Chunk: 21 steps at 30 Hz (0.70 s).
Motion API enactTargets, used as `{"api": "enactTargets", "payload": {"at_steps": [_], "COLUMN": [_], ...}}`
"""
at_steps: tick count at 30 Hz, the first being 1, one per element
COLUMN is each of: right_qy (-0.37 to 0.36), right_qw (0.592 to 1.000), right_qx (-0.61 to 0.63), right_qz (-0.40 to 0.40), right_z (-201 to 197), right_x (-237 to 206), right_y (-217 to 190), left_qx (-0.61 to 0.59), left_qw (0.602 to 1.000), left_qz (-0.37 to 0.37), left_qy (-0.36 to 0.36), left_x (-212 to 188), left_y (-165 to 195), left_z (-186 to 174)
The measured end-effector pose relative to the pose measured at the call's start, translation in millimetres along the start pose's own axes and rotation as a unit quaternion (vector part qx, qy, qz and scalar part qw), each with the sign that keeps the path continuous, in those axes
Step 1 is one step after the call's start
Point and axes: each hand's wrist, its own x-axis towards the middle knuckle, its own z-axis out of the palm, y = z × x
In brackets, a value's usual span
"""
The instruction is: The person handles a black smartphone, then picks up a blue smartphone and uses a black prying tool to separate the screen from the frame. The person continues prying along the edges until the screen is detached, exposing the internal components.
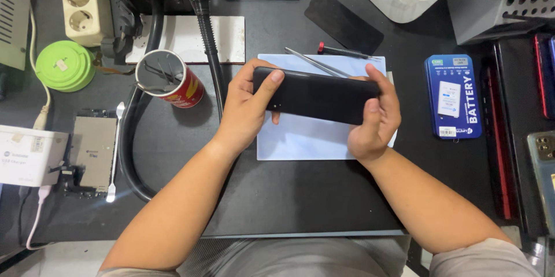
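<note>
Gripping a black phone [317, 96] by both ends above a pale mat [300, 138].

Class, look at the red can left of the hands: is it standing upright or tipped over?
Tipped: the red can leans with its open mouth towards the camera, showing thin metal tools inside.

One head-worn view — straight down, close over the dark workbench [289, 196].
</note>
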Motion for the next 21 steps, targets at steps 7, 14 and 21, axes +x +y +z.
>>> {"api": "enactTargets", "payload": {"at_steps": [7, 14, 21], "right_qy": [-0.004, -0.017, 0.0], "right_qw": [0.994, 0.996, 0.996], "right_qx": [0.1, 0.058, 0.061], "right_qz": [-0.034, -0.064, -0.064], "right_z": [4.2, 3.4, 4.9], "right_x": [-5.7, 0.5, 2.6], "right_y": [-13.2, -24.5, -25.7], "left_qx": [0.03, 0.01, 0.019], "left_qw": [0.997, 0.992, 0.991], "left_qz": [0.052, 0.085, 0.086], "left_qy": [-0.043, -0.094, -0.105], "left_x": [-2.2, -3.7, -3.1], "left_y": [-7.5, -10.1, -10.4], "left_z": [-5.4, -6.9, -7.8]}}
